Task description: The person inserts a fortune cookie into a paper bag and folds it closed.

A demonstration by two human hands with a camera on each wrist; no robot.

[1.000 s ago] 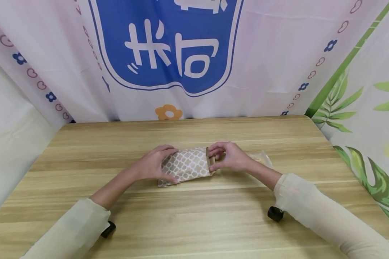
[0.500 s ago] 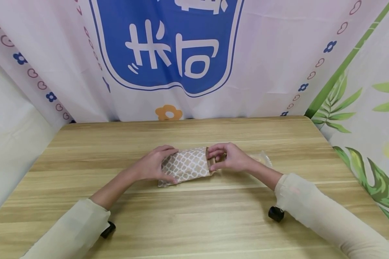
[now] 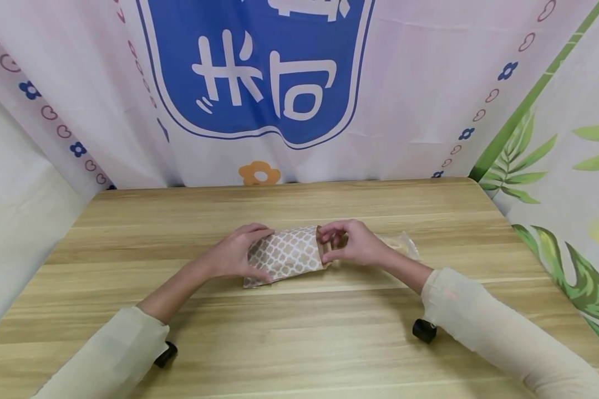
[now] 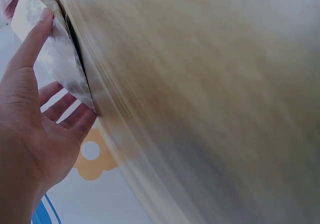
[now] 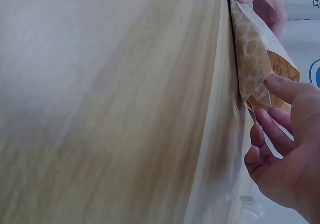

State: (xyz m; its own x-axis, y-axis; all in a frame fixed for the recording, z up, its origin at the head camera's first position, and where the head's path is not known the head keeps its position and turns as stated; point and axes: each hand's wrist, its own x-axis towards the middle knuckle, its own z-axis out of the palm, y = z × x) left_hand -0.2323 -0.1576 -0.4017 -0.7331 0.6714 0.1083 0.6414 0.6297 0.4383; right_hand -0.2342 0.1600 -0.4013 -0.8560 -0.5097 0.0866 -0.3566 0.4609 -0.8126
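Fingers of the left hand point(image 3: 234, 255) curl round the closed end of a brown paper bag with a white lattice pattern point(image 3: 287, 256), lying flat mid-way across the wooden table point(image 3: 299, 338). Right hand point(image 3: 354, 243) fingers pinch the bag's open mouth, a clear plastic packet point(image 3: 404, 244) just beyond them.

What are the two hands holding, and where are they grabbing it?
Both hold the brown paper bag with the white lattice pattern. The left hand grips its closed end; the right hand pinches the open mouth end.
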